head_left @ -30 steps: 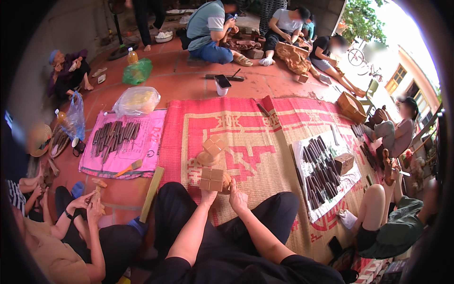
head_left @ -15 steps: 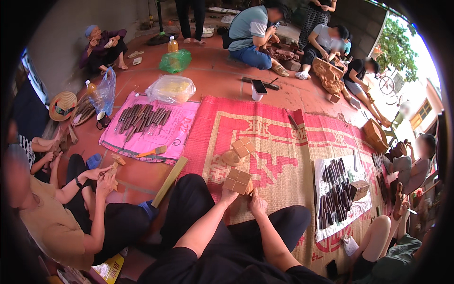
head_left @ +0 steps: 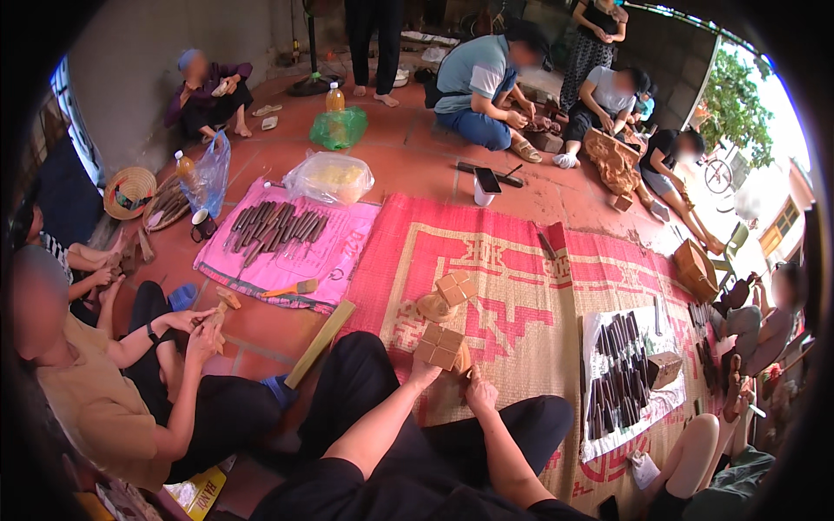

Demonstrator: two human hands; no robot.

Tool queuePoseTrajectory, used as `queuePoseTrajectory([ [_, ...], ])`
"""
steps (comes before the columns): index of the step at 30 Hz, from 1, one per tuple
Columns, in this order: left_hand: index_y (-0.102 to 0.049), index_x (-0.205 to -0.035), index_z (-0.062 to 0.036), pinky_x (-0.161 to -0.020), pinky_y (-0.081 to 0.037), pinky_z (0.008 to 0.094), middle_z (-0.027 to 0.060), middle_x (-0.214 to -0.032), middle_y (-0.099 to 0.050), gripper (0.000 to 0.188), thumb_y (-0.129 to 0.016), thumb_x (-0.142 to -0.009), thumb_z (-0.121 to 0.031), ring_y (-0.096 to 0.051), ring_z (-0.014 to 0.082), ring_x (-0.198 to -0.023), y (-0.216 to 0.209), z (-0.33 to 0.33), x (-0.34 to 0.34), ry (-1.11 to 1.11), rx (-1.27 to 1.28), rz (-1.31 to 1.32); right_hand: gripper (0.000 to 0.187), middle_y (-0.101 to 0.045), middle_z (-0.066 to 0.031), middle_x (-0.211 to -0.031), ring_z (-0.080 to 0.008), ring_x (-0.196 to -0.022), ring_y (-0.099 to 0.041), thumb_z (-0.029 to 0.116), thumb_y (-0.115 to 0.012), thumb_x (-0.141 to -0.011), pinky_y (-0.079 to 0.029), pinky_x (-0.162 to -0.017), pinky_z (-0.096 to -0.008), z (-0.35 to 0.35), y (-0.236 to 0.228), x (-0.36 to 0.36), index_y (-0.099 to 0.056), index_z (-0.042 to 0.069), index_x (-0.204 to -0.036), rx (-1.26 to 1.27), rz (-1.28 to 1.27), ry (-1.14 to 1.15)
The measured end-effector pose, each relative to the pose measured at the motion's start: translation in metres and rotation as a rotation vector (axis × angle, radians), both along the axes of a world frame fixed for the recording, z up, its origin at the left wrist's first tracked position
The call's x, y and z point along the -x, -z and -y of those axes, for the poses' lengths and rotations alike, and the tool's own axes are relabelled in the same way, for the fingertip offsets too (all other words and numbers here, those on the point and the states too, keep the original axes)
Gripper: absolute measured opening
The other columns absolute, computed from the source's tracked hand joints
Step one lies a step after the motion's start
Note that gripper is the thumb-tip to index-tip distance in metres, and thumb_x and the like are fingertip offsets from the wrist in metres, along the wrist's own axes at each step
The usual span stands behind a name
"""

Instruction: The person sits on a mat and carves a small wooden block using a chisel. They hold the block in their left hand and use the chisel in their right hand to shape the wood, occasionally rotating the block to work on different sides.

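Observation:
In front of my crossed legs, my left hand (head_left: 423, 373) is closed around a carved wooden piece (head_left: 439, 346). This piece has a square top split by crossing grooves and a rounded part at its right side. Close by on the right is my right hand (head_left: 480, 392), its fingers curled and the index finger stretched up to the rounded part; whether it touches, or whether the palm holds anything, is hidden. Just beyond, a similar wooden carving (head_left: 456, 287) with a grooved square top and round base rests on the red and straw-coloured mat (head_left: 512, 347).
Rows of dark-handled carving tools (head_left: 618, 373) lie on white cloth at right, a wooden block (head_left: 665, 369) beside them. More chisels (head_left: 274, 227) and a brush (head_left: 291, 288) lie on a pink sheet (head_left: 321, 282). A wooden bar (head_left: 320, 345) lies left of my knee. At left, a person (head_left: 95, 391) holds a carving.
The view has shifted slightly, so surroundings sit a little lower and further right. My hands keep nearly the same hold; the right index finger stays by the piece's rounded part.

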State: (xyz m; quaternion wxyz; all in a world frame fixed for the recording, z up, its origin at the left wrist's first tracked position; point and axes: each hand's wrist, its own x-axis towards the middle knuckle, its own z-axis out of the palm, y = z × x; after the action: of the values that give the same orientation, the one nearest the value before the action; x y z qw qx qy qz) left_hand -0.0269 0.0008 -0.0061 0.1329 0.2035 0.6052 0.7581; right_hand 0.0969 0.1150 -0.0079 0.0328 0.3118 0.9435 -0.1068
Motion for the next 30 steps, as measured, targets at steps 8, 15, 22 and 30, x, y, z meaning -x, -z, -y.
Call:
queuePoseTrajectory([
  [8,-0.059,-0.091,-0.0037,-0.066,-0.046,0.0284,0.0019,-0.088,-0.061,0.022,-0.069,-0.077,-0.017,-0.056,0.0112,-0.081,-0.007,0.003,0.003,0.021,0.053,0.034,0.057,-0.063,-0.0171,-0.075,-0.0308,-0.066,-0.063,0.02,-0.046,-0.083,-0.049,-0.06,-0.042,0.012,-0.021,0.008,-0.029,0.006,-0.136,0.031,-0.056,0.018],
  [15,-0.059,-0.089,-0.0031,-0.067,-0.046,0.0282,0.0019,-0.087,-0.06,0.02,-0.066,-0.079,-0.018,-0.056,0.0117,-0.081,-0.01,0.006,0.01,0.036,0.024,0.067,0.055,-0.063,-0.0153,-0.073,-0.0277,-0.063,-0.063,0.024,-0.047,-0.085,-0.049,-0.056,-0.0399,0.012,-0.044,0.009,-0.031,0.007,-0.135,0.028,0.005,0.027],
  [22,-0.057,-0.097,-0.0037,-0.072,-0.046,0.0285,0.0022,-0.092,-0.06,0.028,-0.069,-0.076,-0.018,-0.055,0.0115,-0.084,-0.009,0.001,0.0,0.041,0.037,0.025,0.061,-0.064,-0.0138,-0.072,-0.0262,-0.061,-0.063,0.021,-0.049,-0.081,-0.049,-0.054,-0.0382,0.005,-0.005,0.006,-0.027,0.004,-0.136,-0.038,-0.005,-0.02],
  [30,-0.056,-0.099,-0.0045,-0.073,-0.047,0.0295,0.0017,-0.095,-0.06,0.035,-0.073,-0.073,-0.021,-0.056,0.013,-0.085,-0.021,0.009,0.003,0.098,0.028,0.086,0.06,-0.063,-0.0167,-0.074,-0.0307,-0.068,-0.063,0.018,-0.048,-0.082,-0.048,-0.063,-0.0423,0.02,-0.052,0.012,-0.026,0.01,-0.138,0.037,-0.01,-0.006],
])
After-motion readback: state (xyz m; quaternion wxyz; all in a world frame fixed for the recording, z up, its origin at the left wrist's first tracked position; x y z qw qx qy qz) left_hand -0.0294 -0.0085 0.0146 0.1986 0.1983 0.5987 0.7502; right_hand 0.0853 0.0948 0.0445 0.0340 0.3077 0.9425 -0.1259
